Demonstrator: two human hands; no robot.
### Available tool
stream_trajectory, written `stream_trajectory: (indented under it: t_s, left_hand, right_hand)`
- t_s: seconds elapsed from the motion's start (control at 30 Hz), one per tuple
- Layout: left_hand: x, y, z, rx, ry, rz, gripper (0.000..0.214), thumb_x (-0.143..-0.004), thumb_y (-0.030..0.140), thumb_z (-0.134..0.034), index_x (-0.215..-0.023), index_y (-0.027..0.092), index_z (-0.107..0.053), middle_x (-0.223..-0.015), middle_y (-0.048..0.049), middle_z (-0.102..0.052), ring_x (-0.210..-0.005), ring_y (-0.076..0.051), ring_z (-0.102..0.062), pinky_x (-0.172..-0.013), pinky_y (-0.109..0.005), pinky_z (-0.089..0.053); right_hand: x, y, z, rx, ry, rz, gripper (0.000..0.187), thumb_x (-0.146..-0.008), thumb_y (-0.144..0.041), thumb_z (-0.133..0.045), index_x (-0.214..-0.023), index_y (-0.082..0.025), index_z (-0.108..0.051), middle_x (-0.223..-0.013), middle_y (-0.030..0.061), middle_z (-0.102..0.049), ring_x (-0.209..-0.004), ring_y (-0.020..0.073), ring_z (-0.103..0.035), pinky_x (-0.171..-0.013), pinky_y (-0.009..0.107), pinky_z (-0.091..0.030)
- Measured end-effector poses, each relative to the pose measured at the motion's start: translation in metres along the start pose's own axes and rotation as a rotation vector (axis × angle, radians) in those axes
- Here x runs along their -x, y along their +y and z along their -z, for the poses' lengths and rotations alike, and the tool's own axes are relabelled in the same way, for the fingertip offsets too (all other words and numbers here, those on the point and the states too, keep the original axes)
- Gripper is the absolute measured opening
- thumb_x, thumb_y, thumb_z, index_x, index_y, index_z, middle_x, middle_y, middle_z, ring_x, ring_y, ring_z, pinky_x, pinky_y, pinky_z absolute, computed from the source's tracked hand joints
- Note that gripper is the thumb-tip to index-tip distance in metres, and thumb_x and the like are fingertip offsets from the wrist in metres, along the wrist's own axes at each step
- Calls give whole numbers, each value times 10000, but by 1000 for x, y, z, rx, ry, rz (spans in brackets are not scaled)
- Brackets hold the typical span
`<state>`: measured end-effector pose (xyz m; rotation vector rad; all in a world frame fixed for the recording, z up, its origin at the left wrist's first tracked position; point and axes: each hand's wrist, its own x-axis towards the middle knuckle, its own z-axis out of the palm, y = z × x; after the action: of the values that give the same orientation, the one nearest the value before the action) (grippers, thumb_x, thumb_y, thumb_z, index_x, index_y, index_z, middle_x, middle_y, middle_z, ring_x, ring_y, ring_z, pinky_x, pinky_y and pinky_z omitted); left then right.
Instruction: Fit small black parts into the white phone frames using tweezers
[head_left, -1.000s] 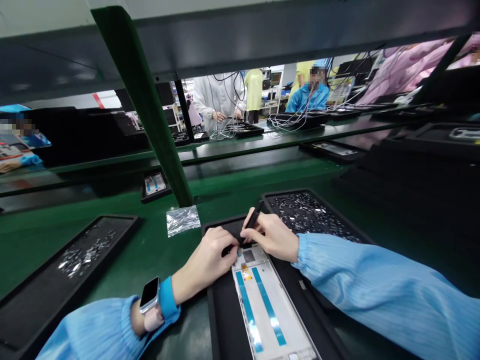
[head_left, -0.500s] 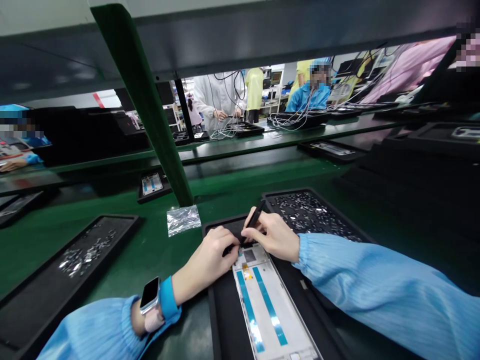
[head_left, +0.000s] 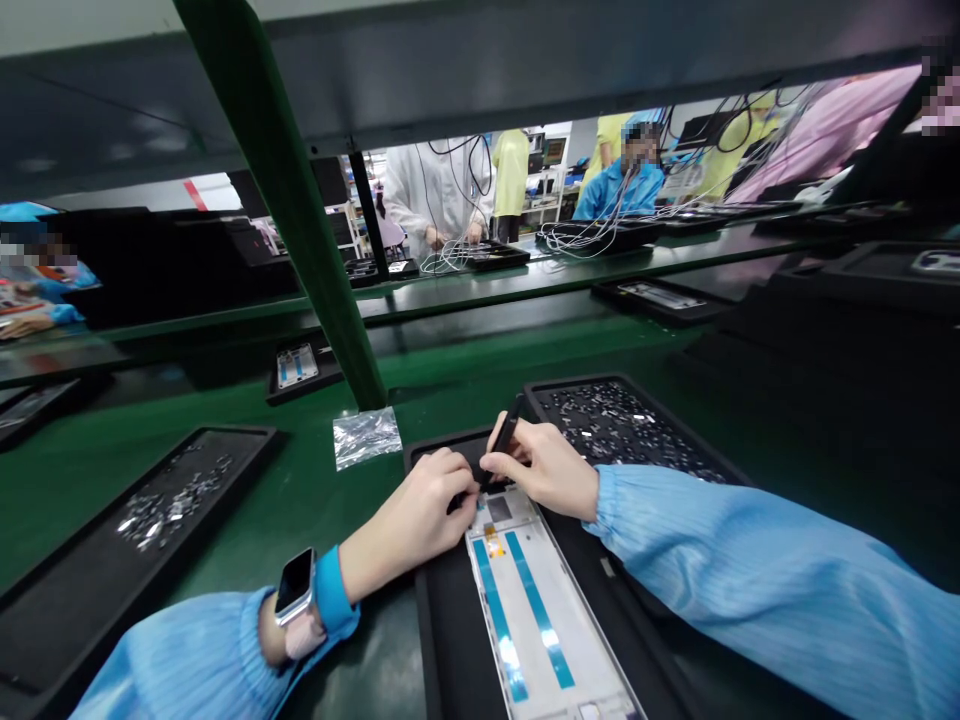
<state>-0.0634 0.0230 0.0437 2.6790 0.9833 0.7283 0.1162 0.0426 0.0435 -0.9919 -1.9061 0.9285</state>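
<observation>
Right hand (head_left: 553, 468): grip closed around black pen-like tool (head_left: 508, 430). Left hand (head_left: 429, 502): at far end of pale device frame (head_left: 520, 612); grip obscured, cannot tell. Frame: lies in black tray (head_left: 456, 645), green worktop (head_left: 300, 470); blue strips (head_left: 542, 620) in place, far-end work apparently unfinished, remainder unclear.

On the green surface (head_left: 304, 500), a silvery flat rectangular panel (head_left: 551, 610) lies in a black rectangular tray (head_left: 456, 640), with the left hand (head_left: 431, 500) and right hand (head_left: 547, 465) at its far end. Beyond it to the right is a black tray of small dark parts (head_left: 600, 420); well to the left, another black tray (head_left: 67, 590) holds small silvery parts (head_left: 176, 505). Between them, a crumpled clear plastic bag (head_left: 367, 437) lies before a slanting green post (head_left: 300, 220).
</observation>
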Motion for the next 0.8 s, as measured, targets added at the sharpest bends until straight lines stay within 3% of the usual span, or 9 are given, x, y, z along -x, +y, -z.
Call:
stream_trajectory:
  t_s: [0.27,0.5,0.67,0.8]
  left_hand:
    - [2,0,2,84,15,9,151,-721,60,-467,-753,141,-590,-807,-72,-584,-781,-183,-535,-700,-294,-463]
    - [4,-1,-1,170,132,79,147,-741,85,-476,-727,150,-608,-751,-47,-607,-734,-158,-550,-665,-264,-452]
    - [4,0,1,178,119,62,154,-734,93,-475,-702,151,-614,-759,-52,-612,-739,-159,-552,-665,-260,-454]
    - [3,0,2,170,100,54,170,-743,101,-464,-684,151,-615,-764,-54,-613,-734,-155,-555,-669,-257,-452]
  right_hand:
    - [0,0,0,-50,14,-60,295,-743,-440,-611,-718,-178,-477,-609,16,-598,-566,175,-641,-512,249,-515]
    - [-2,0,-1,-104,8,-132,261,-731,-389,-623,-708,-180,-469,-599,5,-601,-549,172,-639,-512,253,-526]
    - [0,-4,-4,7,45,-52,140,-775,-258,-569,-704,-179,-478,-589,3,-593,-539,152,-623,-496,231,-502]
    - [1,-5,-6,26,72,-12,148,-776,-266,-562,-694,-181,-473,-592,15,-597,-540,163,-625,-497,246,-511]
